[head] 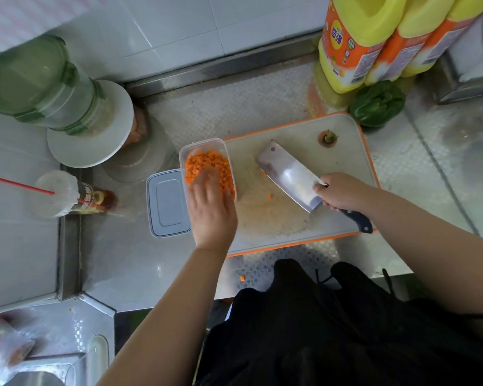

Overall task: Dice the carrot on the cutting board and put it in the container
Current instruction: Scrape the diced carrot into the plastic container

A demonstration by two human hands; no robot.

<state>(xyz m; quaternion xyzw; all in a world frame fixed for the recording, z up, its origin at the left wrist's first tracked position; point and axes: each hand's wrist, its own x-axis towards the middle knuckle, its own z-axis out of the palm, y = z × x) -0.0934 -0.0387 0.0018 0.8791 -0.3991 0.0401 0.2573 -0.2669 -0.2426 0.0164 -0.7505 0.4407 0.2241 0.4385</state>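
Observation:
A clear plastic container (pixel 202 144) stands at the left edge of the white, orange-rimmed cutting board (pixel 346 174), full of diced carrot (pixel 207 162). My left hand (pixel 212 210) lies over the container's near end, its straight fingers blurred on the carrot pieces. My right hand (pixel 340 192) grips the dark handle of a cleaver (pixel 289 176), whose blade lies flat over the board. Two or three loose carrot bits (pixel 270 195) remain on the board, and the cut carrot top (pixel 328 138) sits at its far side.
The container's grey lid (pixel 168 203) lies left of it on the steel counter. A green-lidded jar (pixel 39 82) on white plates, a cup with a red straw (pixel 56 193), yellow bottles (pixel 374 40) and a green pepper (pixel 377 103) surround the board. One carrot bit (pixel 242 278) lies near the counter's front edge.

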